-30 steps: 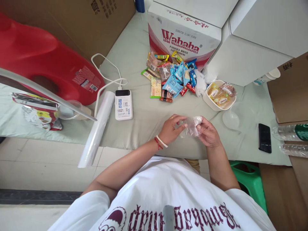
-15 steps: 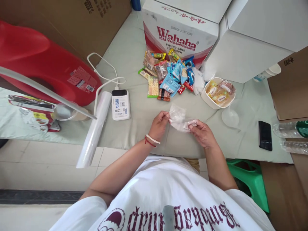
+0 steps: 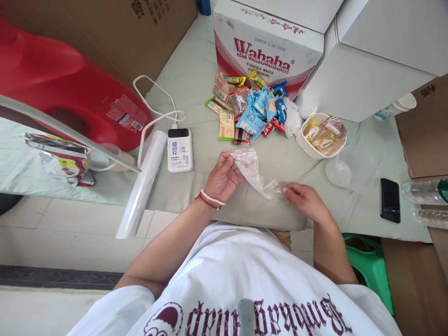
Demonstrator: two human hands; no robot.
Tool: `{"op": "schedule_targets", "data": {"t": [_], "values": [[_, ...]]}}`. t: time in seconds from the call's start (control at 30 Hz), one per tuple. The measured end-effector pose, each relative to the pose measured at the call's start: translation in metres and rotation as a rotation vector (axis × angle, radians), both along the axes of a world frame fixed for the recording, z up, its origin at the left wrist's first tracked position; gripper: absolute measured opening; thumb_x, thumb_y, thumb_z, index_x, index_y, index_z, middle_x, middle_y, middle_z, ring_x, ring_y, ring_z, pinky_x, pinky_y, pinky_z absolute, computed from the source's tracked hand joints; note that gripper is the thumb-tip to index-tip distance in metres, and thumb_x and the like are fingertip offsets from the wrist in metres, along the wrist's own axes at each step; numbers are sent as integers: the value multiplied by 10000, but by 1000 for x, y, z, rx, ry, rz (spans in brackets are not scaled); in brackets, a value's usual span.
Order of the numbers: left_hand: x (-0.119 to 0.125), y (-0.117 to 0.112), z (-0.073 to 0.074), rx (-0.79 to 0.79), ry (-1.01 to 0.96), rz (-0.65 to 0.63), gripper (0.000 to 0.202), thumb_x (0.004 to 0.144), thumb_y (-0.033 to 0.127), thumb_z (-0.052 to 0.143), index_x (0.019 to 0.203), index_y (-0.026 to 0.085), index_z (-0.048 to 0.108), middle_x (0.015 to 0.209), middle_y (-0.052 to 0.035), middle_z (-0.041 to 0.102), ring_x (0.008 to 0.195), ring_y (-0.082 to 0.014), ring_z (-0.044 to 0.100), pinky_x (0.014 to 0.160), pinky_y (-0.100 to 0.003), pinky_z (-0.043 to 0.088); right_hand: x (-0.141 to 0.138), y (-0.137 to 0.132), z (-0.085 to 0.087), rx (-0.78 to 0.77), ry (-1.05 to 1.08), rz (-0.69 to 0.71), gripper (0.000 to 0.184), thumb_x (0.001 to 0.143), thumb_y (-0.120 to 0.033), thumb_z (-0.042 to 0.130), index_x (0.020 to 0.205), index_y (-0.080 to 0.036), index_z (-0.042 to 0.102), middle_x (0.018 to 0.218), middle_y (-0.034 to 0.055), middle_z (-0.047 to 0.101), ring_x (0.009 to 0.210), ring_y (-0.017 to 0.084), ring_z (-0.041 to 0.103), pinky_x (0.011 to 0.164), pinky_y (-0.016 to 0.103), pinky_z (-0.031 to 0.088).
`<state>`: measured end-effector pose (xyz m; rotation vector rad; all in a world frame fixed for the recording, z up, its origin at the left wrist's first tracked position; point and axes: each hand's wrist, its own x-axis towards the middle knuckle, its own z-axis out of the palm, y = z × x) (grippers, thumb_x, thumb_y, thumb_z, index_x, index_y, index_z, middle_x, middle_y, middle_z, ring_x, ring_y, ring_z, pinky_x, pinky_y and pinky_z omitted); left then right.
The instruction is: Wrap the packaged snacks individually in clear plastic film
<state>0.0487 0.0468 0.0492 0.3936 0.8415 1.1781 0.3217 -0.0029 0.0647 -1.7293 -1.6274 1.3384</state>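
Observation:
A crumpled clear plastic bag (image 3: 255, 173) stretches between my two hands above the table's front part. My left hand (image 3: 224, 177) pinches its upper left edge between thumb and forefinger, the other fingers curled under it. At the bag's lower right end, my right hand (image 3: 304, 198) has its fingers pressed together, fingertips at the thin tip of the plastic; the hand is slightly blurred. Just beyond the bag lies a pile of wrapped snacks (image 3: 250, 119). To the right of the pile, a white tub (image 3: 315, 148) holds several wrapped pastries.
A power bank (image 3: 180, 156) with a white cable and a roll of plastic film (image 3: 142, 186) lie left. Further left stands a large red jug (image 3: 87, 88). Behind the snacks is a Wahaha carton (image 3: 266, 44). A clear lid (image 3: 338, 172), a phone (image 3: 389, 200) and plastic bottles (image 3: 423, 191) lie right.
My left hand has moved slightly left and up and turned more palm-up. My right hand has moved right and down. The bag is now drawn out longer between them.

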Motion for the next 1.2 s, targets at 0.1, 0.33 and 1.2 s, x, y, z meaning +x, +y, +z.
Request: {"op": "schedule_targets", "data": {"t": [0.1,0.33,1.2], "values": [[5,-1,0,39,-4,-21,334,893,408,748,921,257,452,985,42,658,819,-131,707,775,-319,580,-9,7,9,301,-36,-319,259,938,-502,639,924,-255,715,730,-5,613,644,153,490,598,284,393],[12,-8,7,-3,-213,20,86,935,201,636,909,227,558,930,18,722,871,-137,713,926,-332,578,-61,27,-13,66,313,-4,354,803,-523,759,983,-219,730,926,30,650,739,143,534,647,272,433],[-85,9,24,599,1203,-446,296,733,362,767,560,191,597,573,-5,477,736,-177,454,796,-327,402,-30,20,-15,-84,272,-131,371,801,-562,742,843,-220,605,609,-64,493,512,101,411,471,238,336]]}}
